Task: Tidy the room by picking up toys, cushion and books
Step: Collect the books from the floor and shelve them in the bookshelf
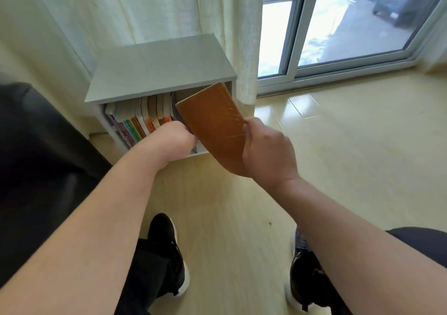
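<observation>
Brown book (212,126), lettering unreadable, is gripped by my right hand (268,152); my left hand (176,138) touches shelved books (140,121), grip indeterminate.

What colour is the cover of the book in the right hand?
The flat rectangular book is orange-brown, seen best in the head view.
</observation>
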A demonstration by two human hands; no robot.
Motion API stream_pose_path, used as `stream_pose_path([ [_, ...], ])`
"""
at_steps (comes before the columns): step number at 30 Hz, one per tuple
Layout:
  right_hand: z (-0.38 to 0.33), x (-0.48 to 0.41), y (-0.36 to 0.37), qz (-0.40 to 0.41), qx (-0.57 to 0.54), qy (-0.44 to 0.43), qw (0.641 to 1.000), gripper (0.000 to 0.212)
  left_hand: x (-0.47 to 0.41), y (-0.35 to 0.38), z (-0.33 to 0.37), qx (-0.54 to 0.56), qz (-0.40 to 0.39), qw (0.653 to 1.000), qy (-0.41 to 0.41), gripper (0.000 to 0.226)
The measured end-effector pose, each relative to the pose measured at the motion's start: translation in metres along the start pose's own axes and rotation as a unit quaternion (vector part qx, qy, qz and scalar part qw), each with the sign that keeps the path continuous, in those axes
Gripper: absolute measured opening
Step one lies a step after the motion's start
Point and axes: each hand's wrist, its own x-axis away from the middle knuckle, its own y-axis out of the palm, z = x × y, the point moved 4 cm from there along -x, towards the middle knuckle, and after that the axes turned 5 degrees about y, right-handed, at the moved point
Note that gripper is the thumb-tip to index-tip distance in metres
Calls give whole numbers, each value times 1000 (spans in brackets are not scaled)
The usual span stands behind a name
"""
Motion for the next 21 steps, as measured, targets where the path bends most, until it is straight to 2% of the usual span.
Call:
stream_pose_path([
  [2, -4, 4, -20, 12, -2, -17, 1000, 24, 11, 8, -9, 21, -27, 999, -26, 28],
  [4, -2, 7, -34, 17, -46, -9, 999, 27, 14, 13, -12, 167, -33, 984, -50, 36],
  [5, 0, 6, -37, 17, -74, 5, 997, 27, 15, 14, -12, 257, -24, 965, -44, 36],
  [7, 3, 2, -39, 15, -113, 39, 993, 27, 16, 14, -12, 369, -3, 929, -27, 33],
  [13, 16, -24, -41, 35, -192, 157, 968, 24, 10, -7, -5, 478, 62, 876, 30, 26],
  [17, 32, -32, -33, 20, -271, 303, 914, 27, 13, -17, 3, 566, 10, 819, 95, 26],
  [21, 37, -26, -14, -32, -345, 425, 836, 35, 18, -12, 15, 603, -35, 787, 124, 27],
])
